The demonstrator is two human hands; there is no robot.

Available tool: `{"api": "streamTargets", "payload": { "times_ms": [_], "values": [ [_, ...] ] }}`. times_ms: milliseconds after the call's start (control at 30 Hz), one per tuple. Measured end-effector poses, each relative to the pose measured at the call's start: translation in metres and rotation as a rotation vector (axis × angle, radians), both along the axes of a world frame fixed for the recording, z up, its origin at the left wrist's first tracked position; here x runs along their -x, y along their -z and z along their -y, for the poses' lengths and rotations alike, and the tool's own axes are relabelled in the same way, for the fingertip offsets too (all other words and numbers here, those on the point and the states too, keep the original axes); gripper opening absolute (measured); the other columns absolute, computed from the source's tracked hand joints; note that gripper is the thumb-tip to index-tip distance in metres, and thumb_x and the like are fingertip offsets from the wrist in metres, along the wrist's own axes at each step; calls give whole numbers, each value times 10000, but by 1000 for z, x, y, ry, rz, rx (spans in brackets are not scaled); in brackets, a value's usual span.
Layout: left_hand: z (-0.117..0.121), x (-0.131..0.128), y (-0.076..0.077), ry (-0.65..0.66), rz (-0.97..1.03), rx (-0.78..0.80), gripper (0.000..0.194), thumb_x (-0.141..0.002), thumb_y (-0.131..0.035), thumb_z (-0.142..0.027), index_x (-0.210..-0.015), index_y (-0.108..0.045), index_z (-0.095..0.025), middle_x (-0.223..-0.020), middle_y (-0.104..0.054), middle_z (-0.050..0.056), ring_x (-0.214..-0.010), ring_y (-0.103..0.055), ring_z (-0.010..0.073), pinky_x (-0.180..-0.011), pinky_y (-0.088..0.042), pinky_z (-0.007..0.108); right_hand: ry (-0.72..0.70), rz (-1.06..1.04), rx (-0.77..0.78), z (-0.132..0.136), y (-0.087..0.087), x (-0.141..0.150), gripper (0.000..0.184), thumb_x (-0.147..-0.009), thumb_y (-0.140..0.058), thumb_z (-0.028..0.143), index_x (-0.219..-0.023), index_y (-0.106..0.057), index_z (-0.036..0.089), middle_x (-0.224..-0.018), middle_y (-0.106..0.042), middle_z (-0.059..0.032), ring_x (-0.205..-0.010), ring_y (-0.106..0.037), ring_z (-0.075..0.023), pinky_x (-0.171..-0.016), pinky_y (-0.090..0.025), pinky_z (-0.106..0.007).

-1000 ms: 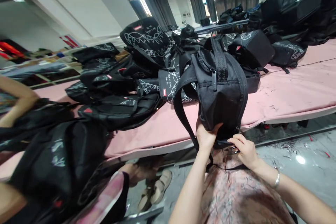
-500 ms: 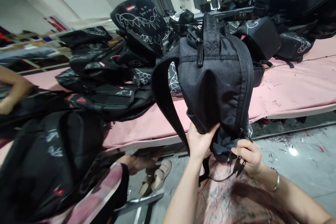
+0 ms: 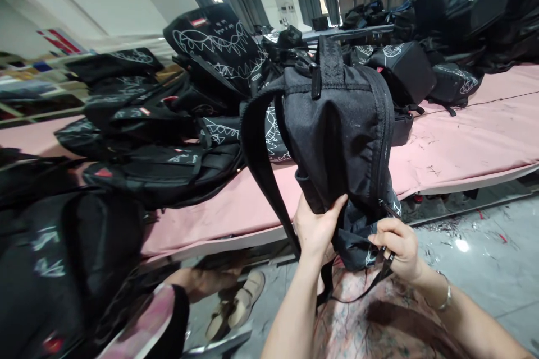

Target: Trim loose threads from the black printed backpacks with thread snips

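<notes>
A black backpack (image 3: 337,129) stands tilted in front of me, its side facing me and its top handle up. My left hand (image 3: 318,224) grips its lower side, thumb pressed on the cloth and fingers hidden behind. My right hand (image 3: 396,247) is closed at the lower right edge, where thumb and forefinger pinch the side pocket's fabric (image 3: 357,244). Dark, narrow pieces that look like small scissors (image 3: 386,261) show under the right fingers; they are partly hidden. A shoulder strap (image 3: 263,162) loops out on the left, and a thin strap hangs below.
Several black backpacks with white scribble prints (image 3: 217,39) are heaped on the pink-covered table (image 3: 463,140). At the left a large black backpack (image 3: 96,247) lies near another person's leg (image 3: 206,283). Thread scraps litter the grey floor (image 3: 484,269).
The backpack has come nearer and its lower pocket has turned more into view. My right hand has kept hold at its lower edge. The other person's arm at the left has left the view.
</notes>
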State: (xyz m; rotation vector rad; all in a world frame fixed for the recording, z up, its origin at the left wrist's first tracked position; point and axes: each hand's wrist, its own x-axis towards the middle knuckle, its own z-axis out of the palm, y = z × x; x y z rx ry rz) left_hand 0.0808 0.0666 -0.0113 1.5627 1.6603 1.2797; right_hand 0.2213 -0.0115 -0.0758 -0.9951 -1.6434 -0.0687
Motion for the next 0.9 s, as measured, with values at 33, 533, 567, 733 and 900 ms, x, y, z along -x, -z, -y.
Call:
{"api": "streamTargets", "payload": {
  "times_ms": [33, 533, 567, 733, 900],
  "values": [
    [-2, -1, -2, -8, -5, -3, 476, -546, -741, -401, -954, -620, -188, -927, -676, 45, -922, -612, 255, -783, -502, 358, -34, 16, 27, -2, -6, -2, 163, -833, -498, 120, -708, -590, 172, -697, -540, -22, -589, -509, -98, -508, -401, -203],
    [-2, 15, 26, 56, -115, 23, 469, -542, -707, -480, -874, -608, -164, -901, -669, 91, -861, -620, 283, -738, -498, 387, 2, 60, 99, 11, 27, 10, 167, -825, -487, 136, -745, -614, 210, -660, -569, 6, -537, -498, -86, -484, -355, -208],
    [-2, 18, 34, 72, -108, 25, 436, -542, -702, -483, -822, -612, -161, -847, -672, 85, -834, -624, 280, -728, -499, 385, 3, 68, 103, 12, 33, 13, 174, -830, -483, 139, -730, -610, 205, -652, -569, 9, -526, -494, -81, -479, -352, -204],
    [-2, 24, 54, 186, -73, 83, 293, -564, -681, -449, -592, -585, -174, -604, -638, 30, -676, -620, 236, -700, -501, 365, -52, 79, 91, 12, 48, 21, 233, -876, -386, 156, -808, -607, 187, -671, -581, -5, -488, -488, -77, -470, -376, -197],
    [17, 20, 52, 136, 237, 178, 416, -582, -702, -366, -927, -603, -157, -927, -662, 65, -882, -612, 216, -813, -481, 331, -46, 52, 107, 9, 50, 21, 236, -838, -382, 143, -949, -584, 193, -751, -619, -38, -561, -566, -124, -515, -432, -230]
  ]
}}
